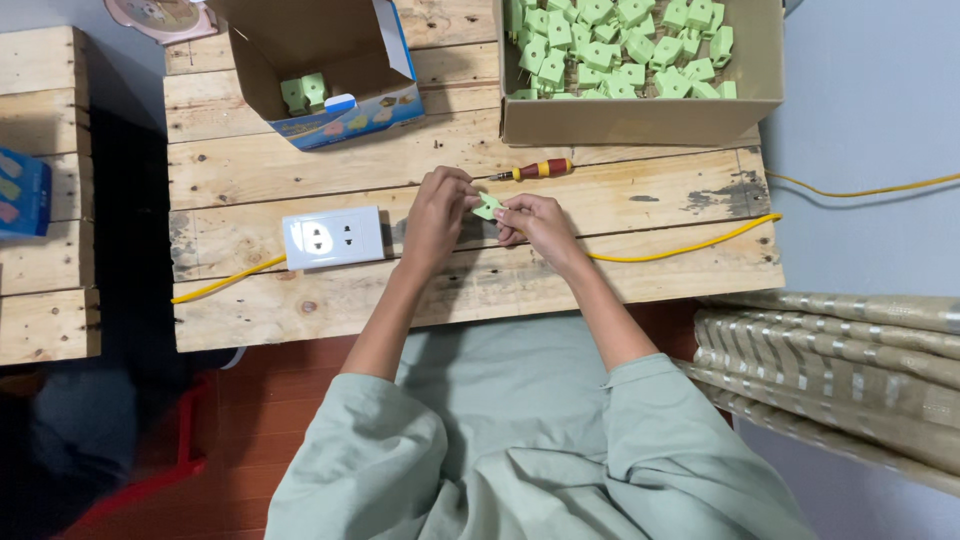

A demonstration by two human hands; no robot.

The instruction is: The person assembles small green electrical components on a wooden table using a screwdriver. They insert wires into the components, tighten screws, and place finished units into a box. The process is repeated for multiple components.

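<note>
The person sits at a rough pallet-wood table (300,300) with both hands drawn together over its middle, pinching 1 small pale green plastic part (487,207) between them. The left hand (437,218) curls over it from one side, fingers bent and closed on its edge, while the right hand (535,225) grips the other side with thumb and forefinger. The part hangs just above the boards, close in front of the red-and-yellow screwdriver (535,169). To handle this well, I'd say keep the grip near the part's edges so its face stays visible, and hold it low over the table so a slip costs nothing. Beyond the hands, a brown cardboard box (640,122) holds a heap of many matching green parts (620,45). To its left, a smaller open carton with a blue printed side (350,118) holds 2 or so of the same green parts (303,92), otherwise mostly bare. A white double wall socket (333,238) lies beside the left hand, on a yellow cable (690,245) running across the boards.
</note>
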